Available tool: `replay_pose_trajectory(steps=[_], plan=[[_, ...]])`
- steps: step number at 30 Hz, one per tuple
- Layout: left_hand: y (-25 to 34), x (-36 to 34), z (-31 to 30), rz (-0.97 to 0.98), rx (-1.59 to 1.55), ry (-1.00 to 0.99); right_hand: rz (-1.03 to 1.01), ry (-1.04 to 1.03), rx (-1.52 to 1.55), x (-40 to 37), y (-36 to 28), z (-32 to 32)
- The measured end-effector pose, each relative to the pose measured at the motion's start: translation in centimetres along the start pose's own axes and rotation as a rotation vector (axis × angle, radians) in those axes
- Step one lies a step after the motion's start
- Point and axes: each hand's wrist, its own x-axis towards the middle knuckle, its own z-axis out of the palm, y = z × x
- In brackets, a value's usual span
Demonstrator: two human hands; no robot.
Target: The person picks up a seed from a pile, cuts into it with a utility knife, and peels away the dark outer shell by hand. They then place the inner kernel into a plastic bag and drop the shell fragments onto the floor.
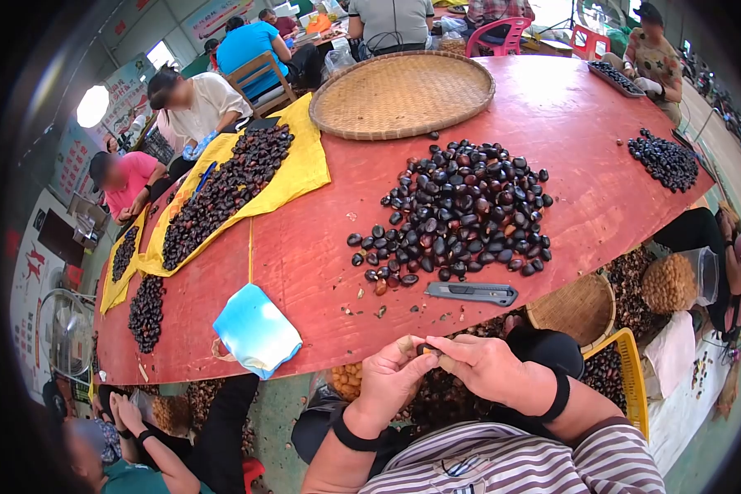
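Note:
Over my lap, beyond the table's front edge, my left hand (pixel 387 380) and my right hand (pixel 492 372) meet at the fingertips. Both are closed in a pinch around one small dark nut (pixel 426 349), which shows a bit of orange-yellow. Fingers cover part of it. On the red table (pixel 329 247) in front of me lies a large pile of glossy dark nuts (pixel 469 206). A grey utility knife (pixel 472 293) rests between that pile and my hands, touched by neither.
A flat woven tray (pixel 399 95) sits at the back, and a blue-white face mask (pixel 257 331) at front left. Yellow cloth (pixel 317 156) bears more nuts. Beside my lap are a round basket (pixel 605 296) and a yellow crate (pixel 634 387). Several people sit around.

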Motion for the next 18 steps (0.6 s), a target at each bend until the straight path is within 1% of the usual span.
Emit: replay_pose_trajectory(steps=[3, 6, 9, 12, 14, 17, 18], plan=[[-0.4, 0.2, -0.4, 0.028, 0.073, -0.014, 0.002, 0.024, -0.055, -0.1, 0.4, 0.5], [-1.1, 0.3, -0.5, 0.041, 0.117, -0.003, -0.004, 0.037, -0.039, -0.1, 0.9, 0.7], [-1.6, 0.2, -0.7, 0.035, 0.167, 0.019, -0.006, 0.039, 0.073, 0.0, 1.4, 0.9], [-1.8, 0.2, -0.6, 0.058, 0.200, 0.049, 0.057, 0.008, 0.141, -0.1, 1.5, 0.8], [-1.7, 0.0, -0.3, 0.097, 0.223, 0.079, 0.118, -0.015, 0.251, -0.1, 1.3, 0.5], [-1.6, -0.2, -0.4, 0.139, 0.311, 0.052, 0.215, -0.058, 0.387, -0.3, 1.0, 0.2], [-1.5, -0.3, -0.4, 0.127, 0.311, 0.045, 0.248, -0.075, 0.428, -0.4, 1.0, 0.1]])
